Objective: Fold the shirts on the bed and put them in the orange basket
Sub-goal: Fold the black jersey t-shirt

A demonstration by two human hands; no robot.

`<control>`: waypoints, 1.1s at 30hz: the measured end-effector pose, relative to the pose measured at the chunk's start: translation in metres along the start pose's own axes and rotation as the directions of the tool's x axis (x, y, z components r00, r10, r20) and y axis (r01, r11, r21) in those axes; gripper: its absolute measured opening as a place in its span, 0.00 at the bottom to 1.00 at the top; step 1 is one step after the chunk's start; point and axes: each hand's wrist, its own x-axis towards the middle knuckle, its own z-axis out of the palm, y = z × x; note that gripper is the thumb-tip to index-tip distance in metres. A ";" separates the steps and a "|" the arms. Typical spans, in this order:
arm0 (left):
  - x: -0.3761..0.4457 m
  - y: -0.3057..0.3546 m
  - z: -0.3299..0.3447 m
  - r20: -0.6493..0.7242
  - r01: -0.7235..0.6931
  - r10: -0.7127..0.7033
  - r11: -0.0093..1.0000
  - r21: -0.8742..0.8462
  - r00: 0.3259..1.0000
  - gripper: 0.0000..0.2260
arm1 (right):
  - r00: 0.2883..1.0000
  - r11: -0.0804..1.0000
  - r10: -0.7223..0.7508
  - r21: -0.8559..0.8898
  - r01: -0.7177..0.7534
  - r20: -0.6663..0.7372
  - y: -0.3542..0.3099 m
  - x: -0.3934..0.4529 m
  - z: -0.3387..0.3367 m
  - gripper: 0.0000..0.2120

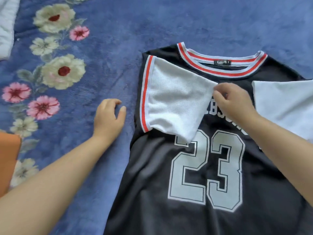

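I am folding the jersey (194,167) flat on the bed (152,22): my right hand (232,100) pinches its white sleeve (176,102) laid inward; my left hand (110,116) rests loose, empty. Next, probably the other sleeve (288,106).

matt mesh cloth jersey (194,175) lies on a plush, fuzzy blue blanket (152,19).

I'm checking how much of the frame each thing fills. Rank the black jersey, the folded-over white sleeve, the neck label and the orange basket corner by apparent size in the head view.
1. Black jersey
2. White sleeve, folded onto the chest
3. Orange basket; only a corner shows at the frame edge, so its true size is unknown
4. Neck label
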 end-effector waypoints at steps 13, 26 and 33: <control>0.018 -0.074 0.014 -0.002 -0.206 0.225 0.894 0.398 0.974 0.31 | 0.939 0.929 0.060 -0.363 0.072 0.339 -0.137 0.097 0.080 0.21; 0.030 -0.090 0.022 -0.084 -0.262 0.318 0.882 0.392 0.944 0.27 | 0.852 0.985 0.152 -0.146 -0.090 0.501 -0.172 0.159 0.094 0.23; 0.036 -0.094 0.021 -0.079 -0.265 0.322 0.874 0.409 0.943 0.27 | 0.930 0.951 -0.109 -0.235 0.200 0.350 -0.167 0.157 0.119 0.19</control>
